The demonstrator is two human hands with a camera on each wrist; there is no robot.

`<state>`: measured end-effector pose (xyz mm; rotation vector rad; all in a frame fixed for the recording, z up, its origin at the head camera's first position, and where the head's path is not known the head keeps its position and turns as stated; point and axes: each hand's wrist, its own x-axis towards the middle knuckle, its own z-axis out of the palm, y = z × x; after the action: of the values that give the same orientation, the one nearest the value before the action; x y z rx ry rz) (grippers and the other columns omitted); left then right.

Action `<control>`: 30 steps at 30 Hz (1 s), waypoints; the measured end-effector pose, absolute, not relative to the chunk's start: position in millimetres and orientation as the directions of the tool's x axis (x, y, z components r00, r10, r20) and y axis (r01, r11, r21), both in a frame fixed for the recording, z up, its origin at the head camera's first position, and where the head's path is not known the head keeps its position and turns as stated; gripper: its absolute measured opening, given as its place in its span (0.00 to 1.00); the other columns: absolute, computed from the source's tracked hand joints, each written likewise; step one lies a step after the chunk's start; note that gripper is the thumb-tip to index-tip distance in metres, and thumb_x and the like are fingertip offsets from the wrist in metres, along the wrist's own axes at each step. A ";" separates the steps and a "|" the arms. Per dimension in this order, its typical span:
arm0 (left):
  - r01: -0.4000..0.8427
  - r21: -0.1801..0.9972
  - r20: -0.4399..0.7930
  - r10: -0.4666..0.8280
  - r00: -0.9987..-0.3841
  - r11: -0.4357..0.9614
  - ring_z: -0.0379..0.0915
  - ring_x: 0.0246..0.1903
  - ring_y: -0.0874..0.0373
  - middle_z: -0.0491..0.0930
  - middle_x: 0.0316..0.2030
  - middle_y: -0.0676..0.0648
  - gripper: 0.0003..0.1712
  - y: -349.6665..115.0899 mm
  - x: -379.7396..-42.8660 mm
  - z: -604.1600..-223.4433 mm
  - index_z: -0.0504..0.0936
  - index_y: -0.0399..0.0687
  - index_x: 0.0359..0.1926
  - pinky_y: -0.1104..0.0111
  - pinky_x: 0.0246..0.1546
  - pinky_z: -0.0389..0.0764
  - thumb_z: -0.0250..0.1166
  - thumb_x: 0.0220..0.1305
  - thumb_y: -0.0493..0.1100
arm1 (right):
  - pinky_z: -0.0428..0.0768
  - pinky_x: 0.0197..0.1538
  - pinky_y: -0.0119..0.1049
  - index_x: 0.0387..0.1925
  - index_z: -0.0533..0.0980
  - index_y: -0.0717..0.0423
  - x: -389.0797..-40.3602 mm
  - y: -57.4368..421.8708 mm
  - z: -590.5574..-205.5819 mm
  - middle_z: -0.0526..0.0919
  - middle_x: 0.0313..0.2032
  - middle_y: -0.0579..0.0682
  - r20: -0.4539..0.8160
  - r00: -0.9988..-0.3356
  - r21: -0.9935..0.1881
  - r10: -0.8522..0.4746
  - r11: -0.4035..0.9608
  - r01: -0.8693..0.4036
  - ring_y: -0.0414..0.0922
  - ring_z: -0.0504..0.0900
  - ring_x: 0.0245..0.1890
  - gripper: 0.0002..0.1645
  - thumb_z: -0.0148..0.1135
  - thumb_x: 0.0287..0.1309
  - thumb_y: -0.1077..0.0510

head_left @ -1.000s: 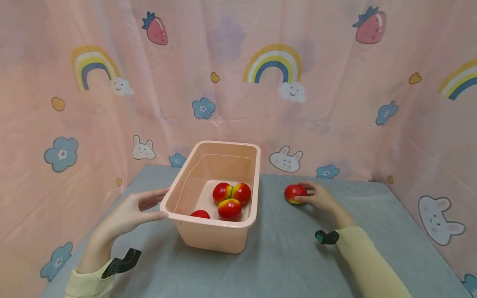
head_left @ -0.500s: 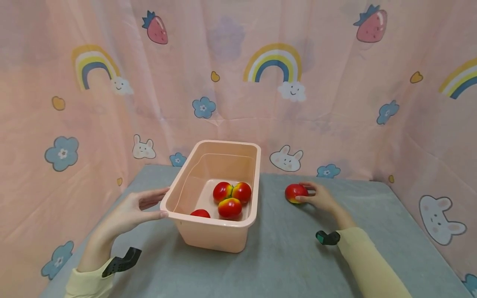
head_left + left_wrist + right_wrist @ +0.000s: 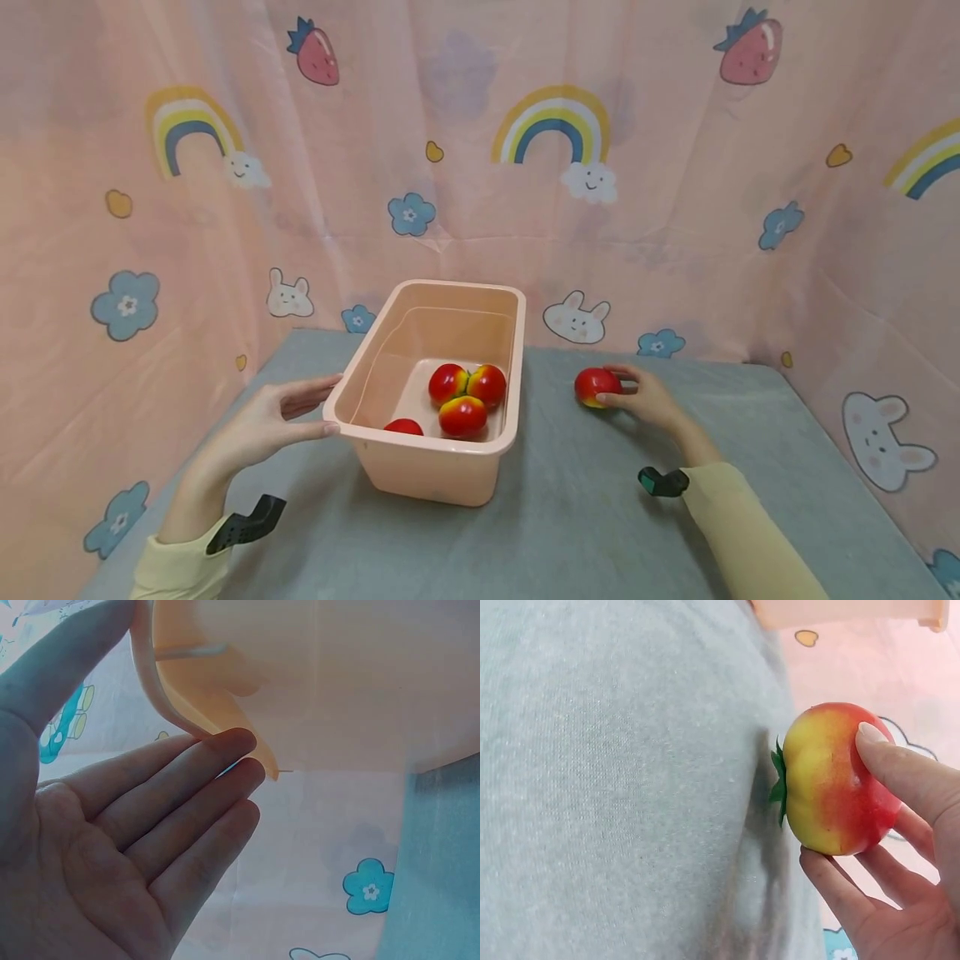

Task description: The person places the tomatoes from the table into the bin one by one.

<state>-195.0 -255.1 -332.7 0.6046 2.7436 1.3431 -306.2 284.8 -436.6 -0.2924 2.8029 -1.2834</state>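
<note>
At the near left corner of a pink plastic bin, my left hand touches the rim with thumb and fingertips. Its fingers are straight in the left wrist view, beside the bin's rim. To the right of the bin, my right hand holds a red tomato low over the table. The right wrist view shows this tomato as red and yellow with green leaves at its stem end, gripped between thumb and fingers. Inside the bin lie several more such tomatoes, one partly hidden by the near wall.
Grey-blue cloth covers the table. A pink curtain printed with rainbows, rabbits and flowers hangs behind it and along both sides. The bin's walls stand well above the tomatoes inside.
</note>
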 end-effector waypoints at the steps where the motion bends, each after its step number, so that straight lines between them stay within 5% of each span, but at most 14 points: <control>1: 0.331 0.766 0.144 0.354 -0.924 0.551 0.69 0.61 0.44 0.73 0.61 0.45 0.37 -254.9 -195.0 -332.4 0.70 0.47 0.65 0.53 0.55 0.76 0.71 0.55 0.51 | 0.80 0.51 0.53 0.66 0.63 0.59 -304.9 284.5 -435.3 0.66 0.64 0.65 0.041 -0.981 -0.755 -0.189 0.638 -0.154 0.65 0.69 0.59 0.44 0.68 0.53 0.45; 30: 0.313 0.756 0.134 0.332 -0.934 0.575 0.71 0.60 0.50 0.73 0.61 0.49 0.40 -256.0 -194.1 -331.8 0.70 0.49 0.65 0.76 0.49 0.78 0.72 0.52 0.54 | 0.80 0.50 0.55 0.64 0.66 0.55 -278.5 279.5 -395.7 0.70 0.62 0.61 0.139 -0.966 -0.706 -0.218 0.663 -0.250 0.63 0.73 0.56 0.42 0.69 0.51 0.43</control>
<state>-194.1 -256.0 -331.8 0.5665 2.7681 1.3218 -278.5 279.5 -395.7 -0.4089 2.9025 -1.2424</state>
